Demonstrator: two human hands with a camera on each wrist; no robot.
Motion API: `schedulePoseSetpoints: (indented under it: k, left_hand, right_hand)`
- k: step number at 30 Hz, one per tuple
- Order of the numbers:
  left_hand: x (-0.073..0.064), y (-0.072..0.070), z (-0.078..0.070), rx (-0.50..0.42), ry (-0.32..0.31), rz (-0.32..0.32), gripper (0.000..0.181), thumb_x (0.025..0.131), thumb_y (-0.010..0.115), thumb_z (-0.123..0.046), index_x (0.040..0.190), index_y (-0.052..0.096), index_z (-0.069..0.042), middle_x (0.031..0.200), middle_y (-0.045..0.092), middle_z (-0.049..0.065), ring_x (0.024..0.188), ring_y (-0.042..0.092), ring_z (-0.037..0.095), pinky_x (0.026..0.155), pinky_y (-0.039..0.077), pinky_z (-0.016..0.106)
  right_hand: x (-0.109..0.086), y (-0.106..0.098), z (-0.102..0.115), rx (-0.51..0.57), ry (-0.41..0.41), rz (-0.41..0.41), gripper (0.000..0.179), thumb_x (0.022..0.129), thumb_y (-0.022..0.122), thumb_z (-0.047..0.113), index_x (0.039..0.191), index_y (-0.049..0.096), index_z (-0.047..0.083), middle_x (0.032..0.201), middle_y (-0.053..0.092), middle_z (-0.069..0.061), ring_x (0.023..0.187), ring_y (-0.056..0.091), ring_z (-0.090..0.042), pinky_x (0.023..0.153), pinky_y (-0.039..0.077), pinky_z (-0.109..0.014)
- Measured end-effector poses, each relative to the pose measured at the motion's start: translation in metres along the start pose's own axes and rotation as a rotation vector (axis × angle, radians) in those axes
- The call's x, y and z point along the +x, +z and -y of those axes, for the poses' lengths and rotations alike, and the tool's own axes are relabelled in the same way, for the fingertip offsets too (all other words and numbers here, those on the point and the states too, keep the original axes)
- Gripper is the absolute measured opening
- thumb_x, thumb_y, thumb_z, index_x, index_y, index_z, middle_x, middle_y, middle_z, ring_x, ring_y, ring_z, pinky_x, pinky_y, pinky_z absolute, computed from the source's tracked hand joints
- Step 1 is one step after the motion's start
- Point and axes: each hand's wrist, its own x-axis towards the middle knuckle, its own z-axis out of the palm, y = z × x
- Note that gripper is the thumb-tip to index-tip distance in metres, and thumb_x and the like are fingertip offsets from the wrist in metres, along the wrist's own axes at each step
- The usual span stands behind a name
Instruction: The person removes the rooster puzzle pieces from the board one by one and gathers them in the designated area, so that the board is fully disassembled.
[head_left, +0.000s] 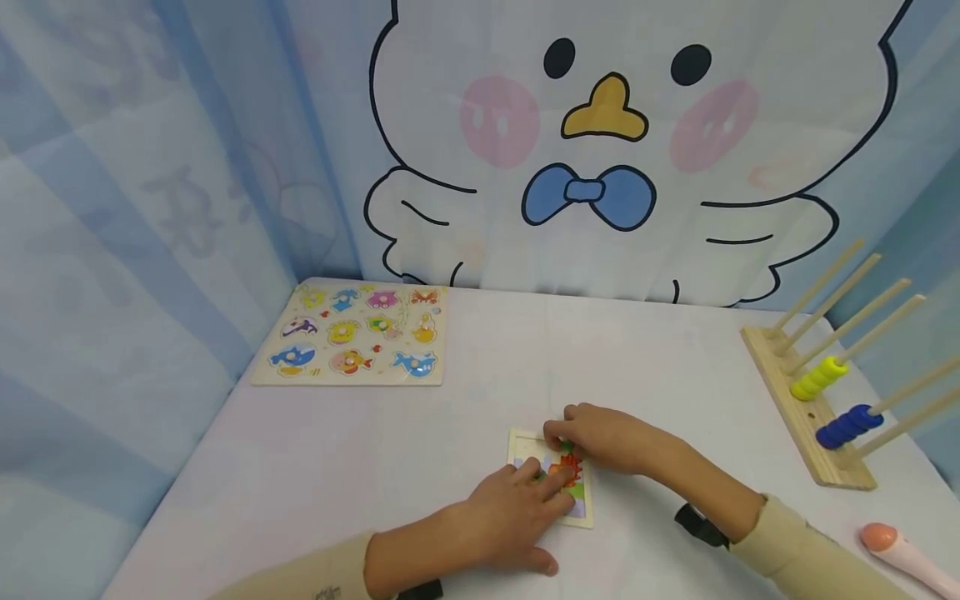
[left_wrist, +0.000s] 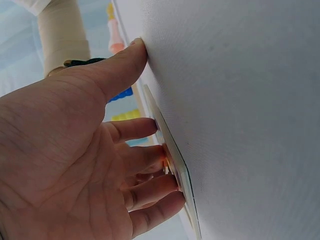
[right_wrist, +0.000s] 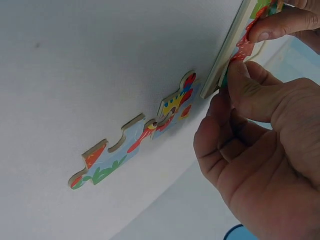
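Observation:
A small framed jigsaw puzzle (head_left: pixel 524 437) with red, green and blue artwork lies flat on the white table. My left hand (head_left: pixel 517 512) rests over it, fingers spread; in the left wrist view its fingertips (left_wrist: pixel 172 182) touch the board while the thumb touches the tabletop. At the upper right corner, my right hand (head_left: pixel 611 437) pinches a jigsaw piece (right_wrist: pixel 223 81) between thumb and curled fingers. Little more than a green edge of that piece shows. In the right wrist view, loose jigsaw pieces (right_wrist: pixel 107 162) lie on the table beside the frame; the head view does not show them.
A knobbed animal puzzle board (head_left: pixel 386 383) lies at the back left. To the right stands a wooden peg rack (head_left: pixel 798 417) with yellow rings (head_left: pixel 819 379) and blue rings (head_left: pixel 849 427). A pink-and-white wand-shaped toy (head_left: pixel 903 554) lies near the front right. A cartoon curtain (head_left: pixel 442 50) hangs behind.

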Motion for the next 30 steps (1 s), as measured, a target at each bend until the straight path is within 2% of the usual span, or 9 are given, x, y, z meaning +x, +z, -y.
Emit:
schedulePoseSetpoints:
  k: [3, 7, 11, 13, 20, 27, 30]
  left_hand:
    - [-0.0004, 0.001, -0.001, 0.008, -0.001, -0.01, 0.069, 0.082, 0.059, -0.073, 0.135, 0.046, -0.03, 0.154, 0.034, -0.007, 0.116, 0.041, 0.016, 0.084, 0.044, 0.031]
    - [-0.0008, 0.002, -0.0018, 0.03, 0.0, -0.022, 0.07, 0.081, 0.058, -0.074, 0.135, 0.047, -0.03, 0.154, 0.035, -0.007, 0.116, 0.041, 0.017, 0.084, 0.044, 0.031]
    - [-0.0009, 0.002, -0.0015, 0.04, 0.002, -0.013, 0.071, 0.082, 0.057, -0.074, 0.136, 0.046, -0.03, 0.154, 0.034, -0.006, 0.117, 0.041, 0.017, 0.086, 0.044, 0.032]
    - [-0.0008, 0.0017, -0.0013, 0.042, 0.001, -0.007, 0.071, 0.082, 0.057, -0.074, 0.136, 0.045, -0.03, 0.155, 0.033, -0.006, 0.118, 0.041, 0.017, 0.086, 0.044, 0.032]
    - [0.0003, 0.0022, -0.0017, 0.048, -0.006, 0.002, 0.069, 0.082, 0.056, -0.075, 0.133, 0.045, -0.03, 0.156, 0.032, -0.005, 0.117, 0.041, 0.016, 0.085, 0.043, 0.031]
    - [0.0005, 0.0021, -0.0013, 0.045, -0.008, 0.016, 0.069, 0.082, 0.056, -0.075, 0.134, 0.045, -0.031, 0.156, 0.031, -0.006, 0.119, 0.04, 0.017, 0.087, 0.043, 0.032]
    - [0.0005, 0.0018, -0.0013, 0.04, -0.008, 0.016, 0.068, 0.082, 0.056, -0.075, 0.134, 0.045, -0.031, 0.156, 0.032, -0.006, 0.118, 0.04, 0.016, 0.087, 0.043, 0.032]
  right_hand:
    - [-0.0011, 0.002, -0.001, 0.087, 0.036, 0.001, 0.026, 0.091, 0.067, 0.003, 0.099, 0.055, 0.025, 0.081, 0.047, 0.009, 0.071, 0.046, -0.01, 0.065, 0.043, -0.027]
    - [-0.0026, 0.0042, -0.005, 0.267, 0.079, -0.032, 0.028, 0.088, 0.065, -0.005, 0.1, 0.057, 0.02, 0.083, 0.054, 0.008, 0.074, 0.051, -0.01, 0.069, 0.045, -0.029]
    - [-0.0032, 0.0044, -0.0079, 0.392, 0.083, -0.066, 0.02, 0.088, 0.065, -0.005, 0.096, 0.06, 0.012, 0.082, 0.058, 0.007, 0.073, 0.053, -0.009, 0.067, 0.047, -0.029]
    - [-0.0033, 0.0034, -0.0081, 0.405, 0.097, -0.069, 0.015, 0.088, 0.066, -0.003, 0.092, 0.062, 0.011, 0.081, 0.059, 0.008, 0.07, 0.052, -0.008, 0.065, 0.046, -0.028]
    - [-0.0062, -0.0002, -0.0053, 0.435, 0.226, -0.035, 0.01, 0.091, 0.069, 0.007, 0.086, 0.061, 0.011, 0.072, 0.056, 0.005, 0.054, 0.052, -0.009, 0.05, 0.044, -0.027]
    - [-0.008, 0.0015, -0.0038, 0.375, 0.222, -0.088, 0.012, 0.089, 0.07, 0.009, 0.083, 0.061, 0.014, 0.068, 0.055, 0.008, 0.055, 0.05, -0.006, 0.052, 0.042, -0.026]
    - [-0.0093, 0.0008, -0.0038, 0.398, 0.233, -0.096, 0.01, 0.088, 0.07, 0.008, 0.084, 0.062, 0.014, 0.066, 0.055, 0.007, 0.053, 0.05, -0.007, 0.05, 0.041, -0.026]
